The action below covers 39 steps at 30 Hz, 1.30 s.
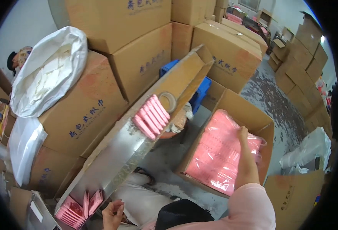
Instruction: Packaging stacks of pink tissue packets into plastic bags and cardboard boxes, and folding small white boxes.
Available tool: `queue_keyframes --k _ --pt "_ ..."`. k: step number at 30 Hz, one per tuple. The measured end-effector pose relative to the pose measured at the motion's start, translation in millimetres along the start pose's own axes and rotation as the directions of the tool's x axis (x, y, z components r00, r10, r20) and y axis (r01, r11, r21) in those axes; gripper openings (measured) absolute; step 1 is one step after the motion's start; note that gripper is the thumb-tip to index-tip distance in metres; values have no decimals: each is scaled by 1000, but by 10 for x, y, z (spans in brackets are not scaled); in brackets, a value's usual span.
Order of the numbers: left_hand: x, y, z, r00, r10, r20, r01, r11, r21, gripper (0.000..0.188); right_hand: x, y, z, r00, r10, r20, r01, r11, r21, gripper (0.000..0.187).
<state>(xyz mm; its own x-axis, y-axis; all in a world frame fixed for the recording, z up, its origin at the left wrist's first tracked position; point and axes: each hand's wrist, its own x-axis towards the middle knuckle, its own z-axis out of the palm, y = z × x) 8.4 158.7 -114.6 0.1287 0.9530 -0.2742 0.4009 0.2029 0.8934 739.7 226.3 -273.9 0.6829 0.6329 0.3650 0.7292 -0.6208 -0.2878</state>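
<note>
My right arm stretches over an open cardboard box (268, 142) on the right. My right hand (243, 133) is closed at the upper edge of a clear plastic bag (218, 153) full of pink tissue packs, and seems to grip its film. Low in the picture, my left hand (113, 214) has its fingers curled, with nothing visible in them. It is beside the near end of a long metal chute (117, 159). Several pink packs (73, 212) stand in a row there, two tilted apart. Farther up the chute lies another row of pink packs (151, 117).
A tape roll (167, 102) sits beyond the upper packs. Large cartons (88, 111) are stacked along the chute's left, one carrying a white sack (50, 73) of white pieces. Blue plastic (201, 94) shows behind the chute. Flattened cardboard (295, 199) and a white bag (309, 151) are at right.
</note>
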Motion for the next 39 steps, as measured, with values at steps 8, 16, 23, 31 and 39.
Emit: queue_keyframes --k 8,16,23,31,39 --pt "-7 302 -13 976 106 -189 -52 962 270 21 -812 -3714 -1099 825 -557 97 419 717 557 114" --pt "137 41 -238 774 584 -244 -145 539 830 35 -745 -4331 -471 852 -501 152 319 728 607 130" --pt "-2 -123 -567 907 402 -123 -174 625 761 42 -1781 -4937 -1007 728 -632 266 346 673 653 130" --pt "108 -331 -705 640 463 -614 19 789 615 52 -3320 -5360 -1451 556 -790 259 382 520 764 133" --pt "-346 44 -38 593 631 -500 -290 747 598 40 -3180 -5058 -1916 180 -895 408 0 414 910 95"
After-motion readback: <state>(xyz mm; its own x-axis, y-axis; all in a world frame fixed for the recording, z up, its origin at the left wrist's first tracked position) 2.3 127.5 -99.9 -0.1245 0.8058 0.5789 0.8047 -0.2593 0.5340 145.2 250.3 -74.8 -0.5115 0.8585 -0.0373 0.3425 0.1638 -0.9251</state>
